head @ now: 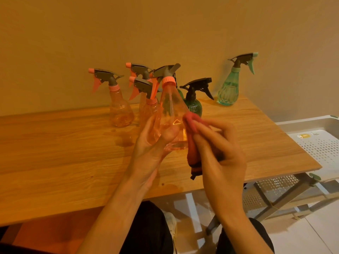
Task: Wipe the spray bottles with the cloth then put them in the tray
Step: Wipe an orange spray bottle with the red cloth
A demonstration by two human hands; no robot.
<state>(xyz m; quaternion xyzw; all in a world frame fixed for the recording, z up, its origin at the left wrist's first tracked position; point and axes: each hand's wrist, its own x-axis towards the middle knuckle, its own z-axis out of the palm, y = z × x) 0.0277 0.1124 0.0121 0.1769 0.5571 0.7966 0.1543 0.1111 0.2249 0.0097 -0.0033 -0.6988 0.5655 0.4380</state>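
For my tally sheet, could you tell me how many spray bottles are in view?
6, maybe more hidden: one held, three orange behind it, dark green, pale green far right.

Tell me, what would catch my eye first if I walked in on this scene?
Dead centre, the left hand holds up a clear orange spray bottle while the right hand presses a red cloth against its side. Behind them, more spray bottles stand on the wooden table: orange ones at left, a dark green bottle in the middle, a pale teal bottle apart at right. A white perforated tray waits beyond the table's right edge.
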